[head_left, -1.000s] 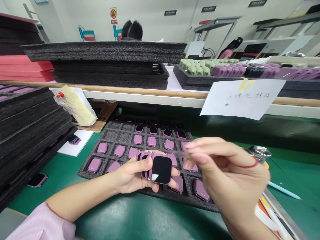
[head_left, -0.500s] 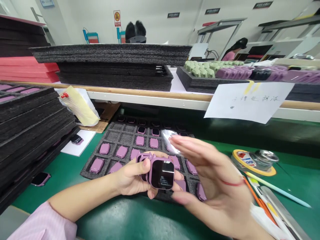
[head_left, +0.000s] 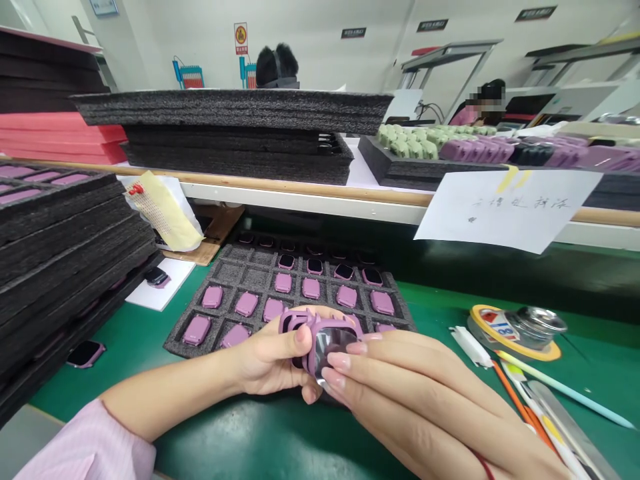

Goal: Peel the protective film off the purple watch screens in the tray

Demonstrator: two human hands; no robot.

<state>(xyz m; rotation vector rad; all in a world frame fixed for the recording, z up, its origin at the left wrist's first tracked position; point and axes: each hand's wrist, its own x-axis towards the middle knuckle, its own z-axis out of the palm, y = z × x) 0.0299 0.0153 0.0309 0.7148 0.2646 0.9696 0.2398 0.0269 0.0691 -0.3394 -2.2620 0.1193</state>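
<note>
Near the middle, my left hand [head_left: 275,353] is closed around several purple smartwatches [head_left: 293,320] stacked together, its thumb on the near side. The front watch's dark glass screen [head_left: 333,340] faces me. Across that screen lie the outstretched fingers of my right hand [head_left: 415,393], side by side, with the thumb hidden. Bright curved glints show at the screen's edges; whether a clear film lies there I cannot make out. Behind my hands a black foam tray [head_left: 227,275] holds purple watches in its cells, some back up, some screen up.
At left rises a stack of foam trays [head_left: 65,240]; a loose watch [head_left: 86,354] lies beside it. At right are a tape roll [head_left: 500,330], a white crumpled piece [head_left: 470,345], a pale pen [head_left: 575,390] and metal tweezers [head_left: 575,420]. A shelf edge [head_left: 310,200] crosses behind.
My right hand has come down and left onto the front watch's screen. The shiny white piece near its fingertips over the tray no longer shows there. My left hand keeps its hold.
</note>
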